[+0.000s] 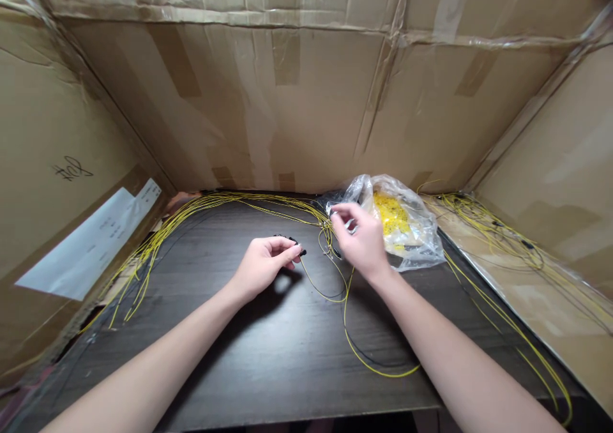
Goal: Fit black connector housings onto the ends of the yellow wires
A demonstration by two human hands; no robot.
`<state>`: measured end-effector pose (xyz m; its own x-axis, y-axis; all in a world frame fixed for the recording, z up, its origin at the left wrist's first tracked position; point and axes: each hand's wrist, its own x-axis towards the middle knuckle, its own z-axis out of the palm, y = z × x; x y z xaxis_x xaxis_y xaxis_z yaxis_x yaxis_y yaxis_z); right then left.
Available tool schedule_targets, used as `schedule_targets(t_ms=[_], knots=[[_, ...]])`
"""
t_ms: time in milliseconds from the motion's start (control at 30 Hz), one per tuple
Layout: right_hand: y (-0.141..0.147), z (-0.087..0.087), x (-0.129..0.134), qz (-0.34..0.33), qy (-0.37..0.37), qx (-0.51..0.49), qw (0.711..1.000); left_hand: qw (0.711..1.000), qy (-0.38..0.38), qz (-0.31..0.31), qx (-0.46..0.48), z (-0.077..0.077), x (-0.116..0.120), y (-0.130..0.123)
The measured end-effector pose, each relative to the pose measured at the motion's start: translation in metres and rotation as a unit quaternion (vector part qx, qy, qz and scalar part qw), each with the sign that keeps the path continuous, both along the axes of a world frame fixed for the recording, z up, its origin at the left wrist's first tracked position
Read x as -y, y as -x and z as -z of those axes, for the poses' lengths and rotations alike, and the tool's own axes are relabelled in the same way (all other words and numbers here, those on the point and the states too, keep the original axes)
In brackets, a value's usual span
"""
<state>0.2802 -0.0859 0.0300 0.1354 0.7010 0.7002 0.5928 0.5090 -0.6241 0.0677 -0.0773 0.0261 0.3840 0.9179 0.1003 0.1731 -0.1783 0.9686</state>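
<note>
A small black connector (302, 252) is at the centre of the frame, pinched in the left hand's (268, 264) grip, a yellow wire (330, 300) curving below. Right of centre, the right hand (361, 238) has a narrow grip, contents unclear, before a clear plastic bag (421, 255). Bundled yellow wires (177, 216) arc leftward across the dark bench (239, 369).
</note>
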Motion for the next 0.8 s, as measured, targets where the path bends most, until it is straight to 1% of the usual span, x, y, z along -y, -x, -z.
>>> schedule_targets(t_ms=[67,133,167,200,267,333,367,433,533,700,800], knots=[[-0.03,-0.004,-0.012,0.094,-0.005,-0.051,0.994,1.0,0.004,-0.002,0.001,0.003,-0.002,0.001],[-0.066,-0.003,-0.023,0.196,0.016,-0.066,0.978,1.0,0.008,0.0,0.001,0.005,-0.002,0.001],[-0.083,0.0,-0.028,0.235,0.047,-0.055,0.969,1.0,0.009,0.001,0.0,0.005,-0.003,0.001],[-0.099,0.003,-0.032,0.261,0.093,-0.035,0.96,1.0,0.011,0.002,-0.003,0.005,-0.003,0.001],[-0.121,0.014,-0.036,0.293,0.191,0.011,0.937,1.0,0.012,0.005,-0.007,0.005,-0.003,0.001],[-0.132,0.026,-0.039,0.295,0.268,0.055,0.915,1.0,0.012,0.005,-0.009,0.005,-0.002,0.001],[-0.133,0.032,-0.04,0.287,0.294,0.076,0.909,1.0,0.011,0.005,-0.009,0.004,-0.002,0.001],[-0.133,0.039,-0.042,0.273,0.32,0.111,0.9,1.0,0.007,0.004,-0.007,0.003,-0.002,0.001],[-0.129,0.041,-0.043,0.266,0.327,0.144,0.895,1.0,0.003,0.001,-0.004,0.002,-0.002,0.001],[-0.126,0.035,-0.041,0.247,0.317,0.174,0.899,1.0,0.012,0.003,-0.011,0.004,-0.002,0.002],[-0.124,0.035,-0.04,0.237,0.311,0.187,0.901,0.999,0.024,0.011,-0.019,0.005,-0.002,0.002]])
